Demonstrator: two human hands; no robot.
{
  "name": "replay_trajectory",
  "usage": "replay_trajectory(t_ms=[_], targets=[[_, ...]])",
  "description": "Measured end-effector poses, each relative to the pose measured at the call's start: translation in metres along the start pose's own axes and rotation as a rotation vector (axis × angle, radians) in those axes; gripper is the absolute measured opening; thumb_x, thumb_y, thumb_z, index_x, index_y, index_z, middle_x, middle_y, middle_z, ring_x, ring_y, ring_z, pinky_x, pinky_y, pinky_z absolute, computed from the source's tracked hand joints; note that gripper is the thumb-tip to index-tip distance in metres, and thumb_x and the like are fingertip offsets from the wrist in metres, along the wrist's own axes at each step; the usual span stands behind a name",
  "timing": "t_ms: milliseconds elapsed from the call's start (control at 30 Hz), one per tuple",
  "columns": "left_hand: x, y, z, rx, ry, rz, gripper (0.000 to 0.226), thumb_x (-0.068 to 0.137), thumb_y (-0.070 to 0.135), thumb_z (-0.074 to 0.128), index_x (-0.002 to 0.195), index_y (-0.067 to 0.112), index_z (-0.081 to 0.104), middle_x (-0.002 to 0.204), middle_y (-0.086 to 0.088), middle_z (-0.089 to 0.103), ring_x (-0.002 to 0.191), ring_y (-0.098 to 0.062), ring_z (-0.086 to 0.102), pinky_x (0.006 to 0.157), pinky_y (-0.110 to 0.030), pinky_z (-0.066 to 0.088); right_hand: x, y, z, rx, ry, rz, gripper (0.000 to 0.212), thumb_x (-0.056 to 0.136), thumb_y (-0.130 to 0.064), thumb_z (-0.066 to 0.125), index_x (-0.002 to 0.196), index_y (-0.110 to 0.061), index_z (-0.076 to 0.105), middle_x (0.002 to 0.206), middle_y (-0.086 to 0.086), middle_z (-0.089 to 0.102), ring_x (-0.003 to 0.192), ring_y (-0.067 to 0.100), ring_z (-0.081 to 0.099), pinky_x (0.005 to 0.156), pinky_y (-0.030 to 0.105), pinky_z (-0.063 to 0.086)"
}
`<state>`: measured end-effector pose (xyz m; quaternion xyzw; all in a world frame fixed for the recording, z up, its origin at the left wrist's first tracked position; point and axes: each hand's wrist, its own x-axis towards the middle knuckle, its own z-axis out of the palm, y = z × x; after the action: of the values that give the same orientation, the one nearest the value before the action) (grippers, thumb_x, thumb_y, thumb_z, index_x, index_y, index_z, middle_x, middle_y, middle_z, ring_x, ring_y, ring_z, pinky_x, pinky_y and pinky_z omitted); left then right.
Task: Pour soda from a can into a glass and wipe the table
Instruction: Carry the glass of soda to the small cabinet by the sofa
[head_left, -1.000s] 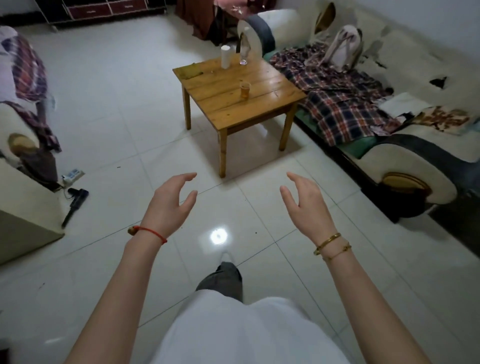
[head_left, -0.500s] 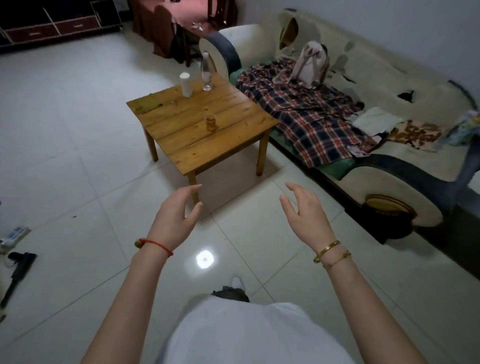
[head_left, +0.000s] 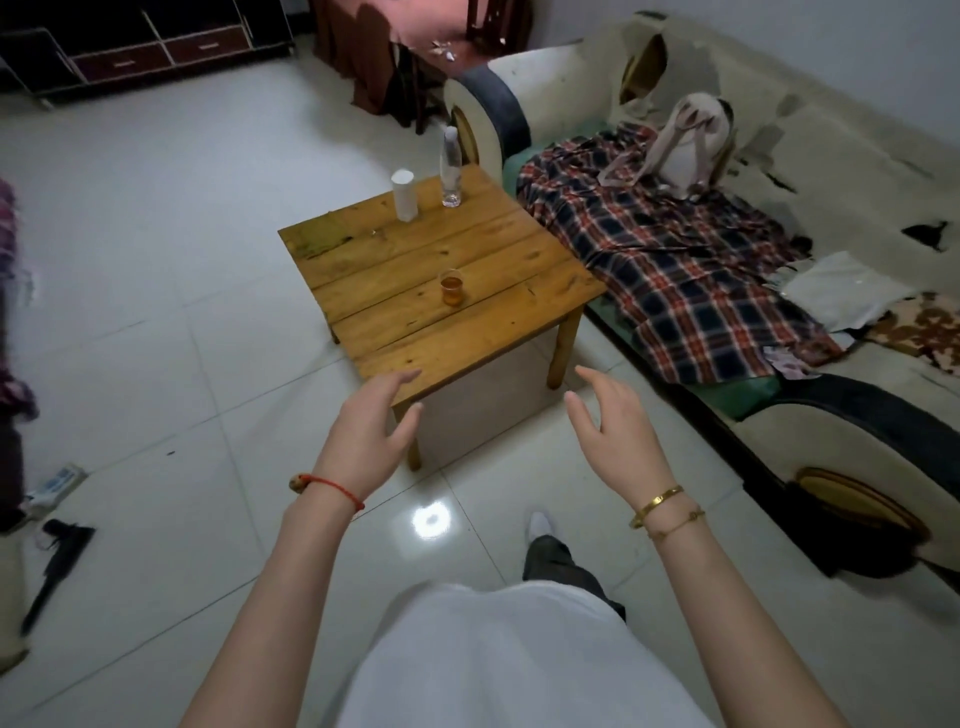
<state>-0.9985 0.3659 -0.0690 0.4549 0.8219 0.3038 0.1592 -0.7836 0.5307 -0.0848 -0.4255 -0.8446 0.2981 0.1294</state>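
Two empty, open hands near the desk (head_left: 426, 332).
Your left hand (head_left: 371, 426) and right hand (head_left: 618, 431) could knock the full glass (head_left: 452, 288) if you rush.

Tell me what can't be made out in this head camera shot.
- Soda can: none recognisable on the wooden table.
- White cylinder: too small to identify.
- Greenish patch, maybe a cloth: too blurred to tell.
- Amber glass: drink type unknowable.
- Sofa: cut by right edge.
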Motion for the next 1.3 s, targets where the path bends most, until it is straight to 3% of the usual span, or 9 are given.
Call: replay_trajectory(t_ms=[367, 767, 1067, 1300], targets=[[0.147, 0.001, 0.030, 0.017, 0.114, -0.188, 0.044, 0.096, 0.025, 0.057, 0.139, 0.019, 0.050, 0.137, -0.001, 0.056, 0.127, -0.016, 0.050, 0.104, -0.025, 0.037, 0.197, 0.034, -0.006, 0.005, -0.150, -0.146, 0.051, 0.100, -0.041, 0.041, 0.144, -0.014, 0.040, 0.142, 0.003, 0.048, 0.134, 0.016, 0.039, 0.114, 0.035, 0.034], [0.295, 0.022, 0.045, -0.007, 0.216, -0.341, 0.045, 0.096, 0.026, 0.056, 0.140, 0.020, 0.048, 0.139, 0.000, 0.054, 0.128, -0.017, 0.049, 0.106, -0.034, 0.041, 0.395, 0.024, -0.029, -0.072, -0.302, -0.317, 0.050, 0.102, -0.040, 0.039, 0.144, -0.013, 0.040, 0.144, 0.003, 0.047, 0.137, 0.015, 0.035, 0.114, 0.030, 0.030], [0.353, -0.021, 0.047, -0.015, 0.185, -0.370, 0.044, 0.096, 0.023, 0.057, 0.139, 0.017, 0.050, 0.138, -0.001, 0.055, 0.128, -0.018, 0.050, 0.103, -0.025, 0.036, 0.454, 0.017, 0.013, -0.068, -0.412, -0.262, 0.049, 0.102, -0.040, 0.037, 0.145, -0.017, 0.038, 0.146, 0.000, 0.045, 0.139, 0.013, 0.033, 0.114, 0.031, 0.029], [0.399, -0.068, 0.051, -0.045, 0.178, -0.386, 0.051, 0.095, 0.020, 0.059, 0.143, 0.013, 0.044, 0.141, -0.005, 0.052, 0.129, -0.020, 0.049, 0.108, -0.033, 0.039, 0.501, 0.012, 0.047, -0.007, -0.425, -0.134, 0.043, 0.103, -0.032, 0.039, 0.142, -0.014, 0.043, 0.143, 0.002, 0.048, 0.136, 0.017, 0.039, 0.109, 0.028, 0.031]])
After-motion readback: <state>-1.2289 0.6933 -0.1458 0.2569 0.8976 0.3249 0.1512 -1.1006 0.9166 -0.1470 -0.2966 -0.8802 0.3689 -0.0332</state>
